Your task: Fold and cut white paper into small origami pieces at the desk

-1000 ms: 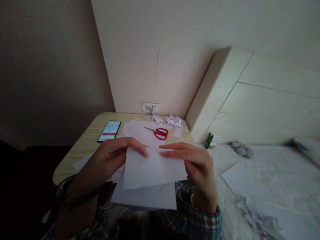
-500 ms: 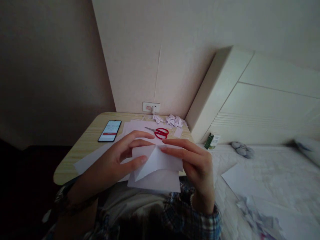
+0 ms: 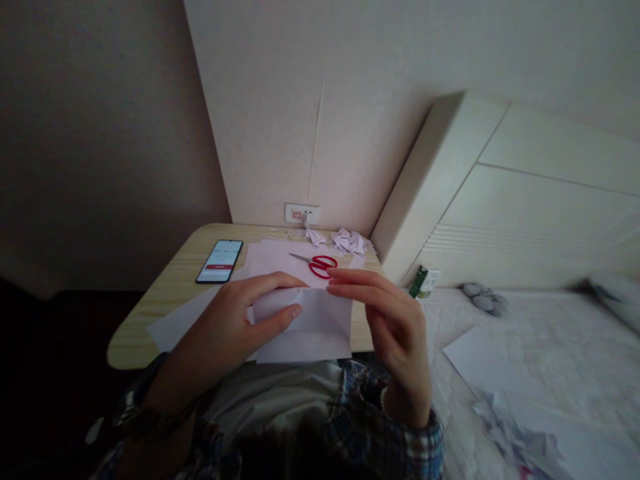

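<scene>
A white sheet of paper [image 3: 313, 340], folded and creased, is held up over the near edge of the small table. My left hand [image 3: 245, 313] grips its left side, the thumb lying on the front face and the fingers behind the upper edge. At the top right corner region, the extended fingertips of my right hand [image 3: 390, 320] touch the paper's edge; its thumb is hidden. Just beyond the fingers lie red-handled scissors [image 3: 323, 265], resting on more white sheets [image 3: 260, 257].
A phone [image 3: 220, 261] with a lit screen lies on the wooden table [image 3: 135, 333]. Folded paper pieces [image 3: 349, 241] are heaped at the back, below a wall socket [image 3: 302, 213]. On the bed at right are a small green-white box [image 3: 425, 283], a grey object [image 3: 483, 299] and loose papers [image 3: 487, 363].
The raised triangular fold in the paper has been flattened or turned out of sight. The sheet's lower edge has moved up, and my right fingers have shifted to its top edge.
</scene>
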Demonstrator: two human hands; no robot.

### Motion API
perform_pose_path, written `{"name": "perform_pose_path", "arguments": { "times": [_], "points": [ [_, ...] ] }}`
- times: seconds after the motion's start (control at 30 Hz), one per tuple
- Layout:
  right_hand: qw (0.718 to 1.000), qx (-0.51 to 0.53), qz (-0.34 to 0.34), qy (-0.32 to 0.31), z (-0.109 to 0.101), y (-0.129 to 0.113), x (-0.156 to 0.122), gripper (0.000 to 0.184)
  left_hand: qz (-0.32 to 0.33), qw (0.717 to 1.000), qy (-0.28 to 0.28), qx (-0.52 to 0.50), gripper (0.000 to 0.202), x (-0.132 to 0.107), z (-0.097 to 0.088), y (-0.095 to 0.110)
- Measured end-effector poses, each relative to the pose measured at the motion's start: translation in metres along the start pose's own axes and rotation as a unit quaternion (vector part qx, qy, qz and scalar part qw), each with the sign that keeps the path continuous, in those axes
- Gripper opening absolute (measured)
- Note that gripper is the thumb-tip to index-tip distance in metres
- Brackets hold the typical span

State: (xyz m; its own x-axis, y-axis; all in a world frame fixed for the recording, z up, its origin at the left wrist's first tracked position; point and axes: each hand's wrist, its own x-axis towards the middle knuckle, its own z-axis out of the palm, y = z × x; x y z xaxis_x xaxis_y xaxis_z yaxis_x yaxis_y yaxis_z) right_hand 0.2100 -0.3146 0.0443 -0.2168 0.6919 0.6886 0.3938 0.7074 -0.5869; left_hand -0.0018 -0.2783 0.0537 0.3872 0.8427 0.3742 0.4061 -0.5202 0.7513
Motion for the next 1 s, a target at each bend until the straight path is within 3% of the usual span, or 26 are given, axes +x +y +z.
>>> {"name": "perform_pose_path", "arguments": {
  "times": [0.1, 0.23, 0.33, 0.37, 0.47, 0.6, 0.7, 0.77, 0.83, 1.0],
  "points": [
    [0.998, 0.025, 0.047, 0.012, 0.0, -0.002, 0.001, 0.028, 0.009, 0.999, 0.033, -0.019, 0.016, 0.0, 0.002, -0.002],
    [0.997, 0.011, 0.079, -0.001, 0.004, 0.0, 0.004, 0.023, 0.004, 0.999, 0.028, -0.036, 0.015, 0.001, 0.003, -0.003],
    [0.993, -0.017, 0.106, 0.04, 0.006, 0.002, 0.006, 0.004, 0.005, 0.998, 0.036, -0.045, 0.013, 0.001, 0.003, -0.005],
    [0.992, -0.019, 0.113, 0.055, 0.006, 0.002, 0.006, 0.007, 0.004, 0.998, 0.038, -0.048, 0.013, 0.001, 0.003, -0.006],
    [0.99, -0.011, 0.121, 0.077, 0.007, 0.001, 0.007, 0.015, -0.011, 0.999, 0.011, -0.052, 0.015, 0.002, 0.003, -0.009],
    [0.993, -0.01, 0.111, 0.048, 0.011, 0.0, 0.009, 0.015, -0.023, 0.998, -0.061, -0.026, 0.011, 0.002, 0.006, -0.009],
    [0.994, -0.019, 0.106, 0.036, 0.013, 0.0, 0.009, 0.009, -0.032, 0.996, -0.075, -0.022, 0.011, 0.002, 0.007, -0.008],
    [0.993, -0.028, 0.101, 0.054, 0.012, 0.001, 0.008, 0.004, -0.048, 0.997, -0.047, -0.046, 0.01, 0.003, 0.008, -0.01],
    [0.992, -0.039, 0.09, 0.079, 0.008, 0.0, 0.007, 0.014, -0.071, 0.993, 0.002, -0.094, 0.01, 0.005, 0.008, -0.013],
    [0.987, -0.077, 0.05, 0.132, 0.004, -0.011, 0.003, 0.016, -0.122, 0.96, 0.123, -0.22, 0.021, 0.009, 0.01, -0.019]
  ]
}}
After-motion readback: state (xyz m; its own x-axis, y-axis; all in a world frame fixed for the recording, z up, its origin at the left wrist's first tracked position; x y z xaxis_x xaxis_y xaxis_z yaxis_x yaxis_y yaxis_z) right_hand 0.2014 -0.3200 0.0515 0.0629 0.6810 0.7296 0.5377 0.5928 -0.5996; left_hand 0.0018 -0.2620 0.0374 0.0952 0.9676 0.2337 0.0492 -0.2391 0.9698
